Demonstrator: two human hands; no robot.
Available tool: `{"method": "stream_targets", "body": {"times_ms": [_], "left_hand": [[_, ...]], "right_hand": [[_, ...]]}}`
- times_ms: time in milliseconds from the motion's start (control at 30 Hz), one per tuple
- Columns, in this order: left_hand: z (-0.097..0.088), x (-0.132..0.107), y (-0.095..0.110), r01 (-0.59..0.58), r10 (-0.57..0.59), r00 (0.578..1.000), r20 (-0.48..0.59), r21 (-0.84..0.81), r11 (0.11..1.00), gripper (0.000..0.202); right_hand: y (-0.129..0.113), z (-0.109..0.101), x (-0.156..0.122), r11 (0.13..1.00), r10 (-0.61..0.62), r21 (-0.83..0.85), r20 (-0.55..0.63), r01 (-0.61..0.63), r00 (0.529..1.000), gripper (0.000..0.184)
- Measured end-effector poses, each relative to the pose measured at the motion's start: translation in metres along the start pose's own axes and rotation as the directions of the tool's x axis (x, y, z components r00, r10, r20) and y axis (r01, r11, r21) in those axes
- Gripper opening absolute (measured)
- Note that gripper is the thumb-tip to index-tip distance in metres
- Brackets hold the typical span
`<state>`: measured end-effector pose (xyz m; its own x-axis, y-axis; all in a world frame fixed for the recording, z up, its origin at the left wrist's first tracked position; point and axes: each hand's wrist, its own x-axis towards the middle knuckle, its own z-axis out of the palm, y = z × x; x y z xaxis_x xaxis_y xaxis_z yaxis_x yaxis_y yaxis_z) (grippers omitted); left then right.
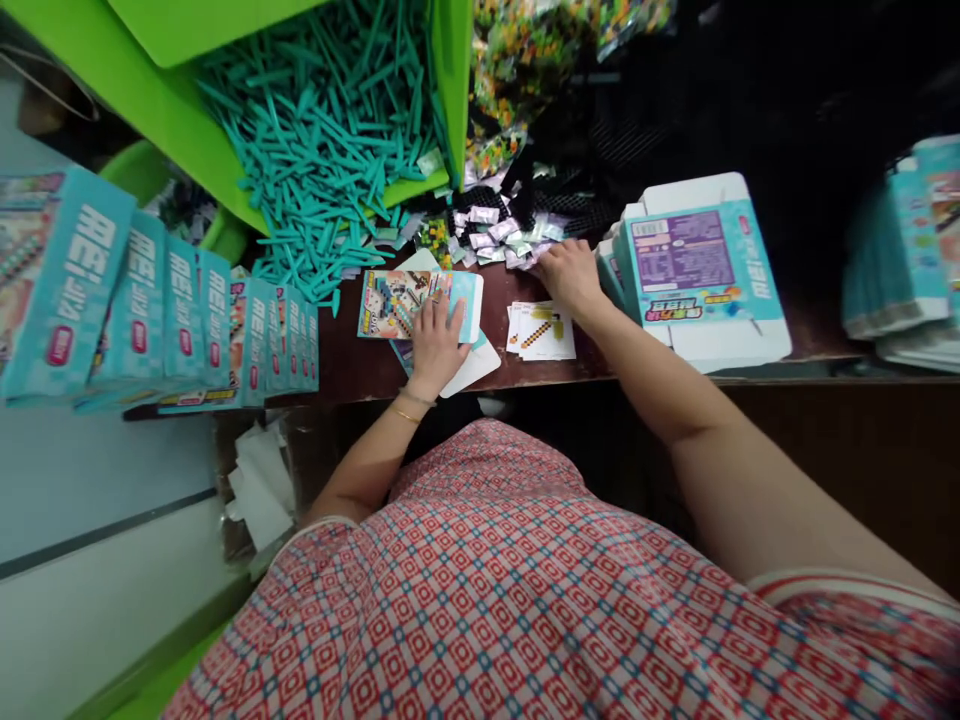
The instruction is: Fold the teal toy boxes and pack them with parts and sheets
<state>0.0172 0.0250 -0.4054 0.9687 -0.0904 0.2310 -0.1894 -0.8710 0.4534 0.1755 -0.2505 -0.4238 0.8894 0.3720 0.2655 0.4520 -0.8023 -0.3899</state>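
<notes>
My left hand rests on a small turquoise printed box lying flat on the dark wooden table, its fingers curled over the box's right end. My right hand reaches further back to a heap of small clear sachets; its fingers are bent down among them and what they hold is hidden. A small stack of white cards with a yellow-brown picture lies between my two hands.
A green bin spills several teal plastic sticks at the back left. A row of finished turquoise boxes stands at the left. Flat unfolded box blanks are stacked on the right, more at the far right. Bags of coloured pieces lie behind.
</notes>
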Motion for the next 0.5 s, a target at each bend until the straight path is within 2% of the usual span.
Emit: {"method": "stream_targets", "body": {"times_ms": [67, 133, 233, 300, 333, 400, 433, 500], "left_hand": [[-0.021, 0.005, -0.005, -0.015, 0.003, 0.993, -0.119, -0.099, 0.995, 0.054], [-0.049, 0.005, -0.008, -0.042, -0.010, 0.967, -0.254, -0.199, 0.979, 0.049], [-0.084, 0.002, 0.000, -0.093, -0.018, 0.941, -0.339, -0.308, 0.947, 0.049], [-0.097, 0.001, 0.009, -0.114, -0.009, 0.939, -0.344, -0.336, 0.935, 0.049], [-0.101, -0.002, 0.012, -0.110, -0.020, 0.934, -0.357, -0.341, 0.934, 0.051], [-0.112, -0.013, 0.013, -0.049, -0.106, 0.896, -0.430, -0.335, 0.941, 0.055], [-0.119, -0.022, 0.010, 0.011, -0.180, 0.856, -0.485, -0.331, 0.943, 0.058], [-0.135, -0.048, 0.001, 0.158, -0.332, 0.777, -0.535, -0.344, 0.925, 0.065]], "right_hand": [[-0.016, -0.010, -0.007, 0.999, 0.028, 0.036, -0.083, -0.025, 0.996, 0.044], [-0.050, -0.018, -0.014, 0.993, -0.003, 0.116, -0.166, 0.023, 0.986, 0.036], [-0.129, -0.022, -0.019, 0.937, -0.242, 0.223, -0.147, 0.270, 0.959, 0.029], [-0.177, -0.018, -0.018, 0.868, -0.411, 0.269, -0.080, 0.417, 0.908, 0.033], [-0.192, -0.016, -0.018, 0.842, -0.460, 0.288, -0.061, 0.457, 0.886, 0.035], [-0.194, -0.014, -0.025, 0.839, -0.458, 0.304, -0.055, 0.452, 0.887, 0.039], [-0.181, -0.014, -0.034, 0.861, -0.414, 0.302, -0.049, 0.409, 0.909, 0.040], [-0.138, -0.018, -0.064, 0.929, -0.262, 0.272, -0.003, 0.252, 0.965, 0.042]]}}
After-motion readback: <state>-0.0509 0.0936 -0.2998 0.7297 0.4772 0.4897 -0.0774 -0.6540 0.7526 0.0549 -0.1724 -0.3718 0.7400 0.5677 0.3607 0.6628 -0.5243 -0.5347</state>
